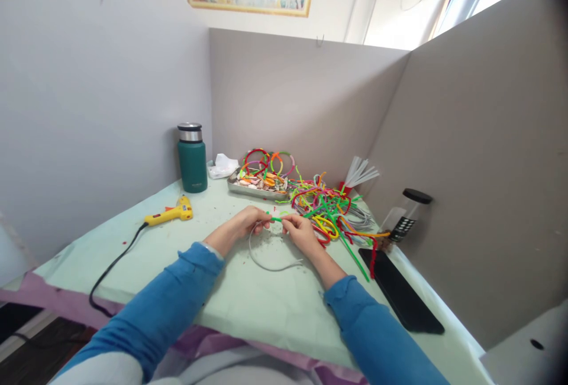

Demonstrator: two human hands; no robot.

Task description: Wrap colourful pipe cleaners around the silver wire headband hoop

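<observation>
Between my two hands runs a short piece of green pipe cleaner (276, 219), pinched at both ends over the middle of the table. My left hand (249, 221) is closed on its left end, and my right hand (300, 232) is closed on its right end. A thin grey wire (266, 268) curves down from my left fingers. Its free end lies on the table below my right hand. The green piece seems to be at the wire's upper end, but my fingers hide how they meet. Just right of my right hand lies a pile of coloured pipe cleaners (331, 204).
A metal tray (260, 192) of small pieces stands behind my hands, with coloured rings (256, 163) on it. At left are a yellow glue gun (171, 214) with its cord and a green bottle (192, 163). A black flat object (402, 290) and a lidded clear jar (410, 210) are at right.
</observation>
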